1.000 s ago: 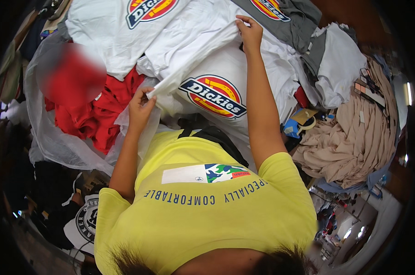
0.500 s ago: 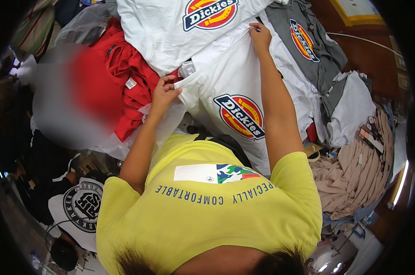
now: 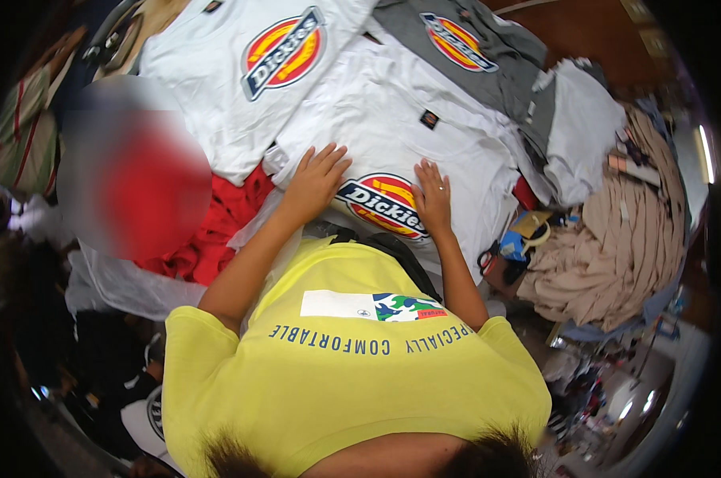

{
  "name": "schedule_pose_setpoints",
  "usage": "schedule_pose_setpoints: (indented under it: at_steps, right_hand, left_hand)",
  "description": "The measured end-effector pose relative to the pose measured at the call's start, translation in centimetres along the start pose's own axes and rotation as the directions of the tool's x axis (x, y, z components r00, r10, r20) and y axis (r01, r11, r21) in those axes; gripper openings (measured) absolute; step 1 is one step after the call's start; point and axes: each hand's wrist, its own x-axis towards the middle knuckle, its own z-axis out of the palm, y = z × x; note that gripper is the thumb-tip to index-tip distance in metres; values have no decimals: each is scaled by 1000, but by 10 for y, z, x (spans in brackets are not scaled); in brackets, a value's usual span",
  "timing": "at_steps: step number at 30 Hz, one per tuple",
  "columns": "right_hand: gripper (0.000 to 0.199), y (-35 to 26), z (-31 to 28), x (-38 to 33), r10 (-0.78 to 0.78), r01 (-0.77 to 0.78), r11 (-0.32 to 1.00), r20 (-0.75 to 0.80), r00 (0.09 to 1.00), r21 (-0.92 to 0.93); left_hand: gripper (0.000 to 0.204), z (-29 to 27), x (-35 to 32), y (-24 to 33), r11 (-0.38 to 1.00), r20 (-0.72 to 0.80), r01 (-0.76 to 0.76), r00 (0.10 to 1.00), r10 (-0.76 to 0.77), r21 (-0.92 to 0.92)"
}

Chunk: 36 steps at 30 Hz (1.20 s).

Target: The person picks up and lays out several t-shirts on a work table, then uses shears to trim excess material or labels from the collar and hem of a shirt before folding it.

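A person in a yellow shirt [image 3: 352, 382] fills the lower half of the view, leaning over a heap of clothes. At twelve o'clock lies a white T-shirt [image 3: 424, 151], spread flat with a round red and yellow badge at its lower hem. At eleven o'clock, partly under it, is a second white T-shirt [image 3: 217, 88] with a similar badge. A grey T-shirt [image 3: 488, 64] sits at one o'clock, beige cloth [image 3: 615, 239] at three o'clock, and red cloth [image 3: 217, 231] at nine o'clock. The left hand [image 3: 316, 179] rests open, palm down, on the left edge of the flat white T-shirt. The right hand [image 3: 432, 197] lies open and flat on the badge, a ring on one finger.
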Motion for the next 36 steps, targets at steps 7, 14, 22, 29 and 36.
schedule_pose_setpoints:
  at_steps: [7, 14, 22, 29, 36]
  right_hand:
    - [50, 86, -7, 4, 243, -296, 919, -219, 945, -260]
    - [44, 115, -21, 58, 270, -355, 916, -370, 889, -185]
    - [28, 140, -58, 96, 259, -345, 926, -404, 877, -154]
    - [19, 161, -46, 121, 401, -467, 881, -406, 821, -73]
    - [22, 163, -52, 109, 357, -376, 925, -450, 818, 49]
  left_hand:
    - [67, 53, 105, -59, 953, 198, -61, 980, 1, 296]
    - [50, 76, 192, -89, 985, -121, -39, 991, 60, 167]
    - [25, 72, 228, -86, 948, -227, -107, 957, 180, 301]
    - [25, 79, 256, -105, 932, -24, -53, 998, 65, 358]
    - [26, 65, 248, -81, 945, -156, 10, 987, 43, 327]
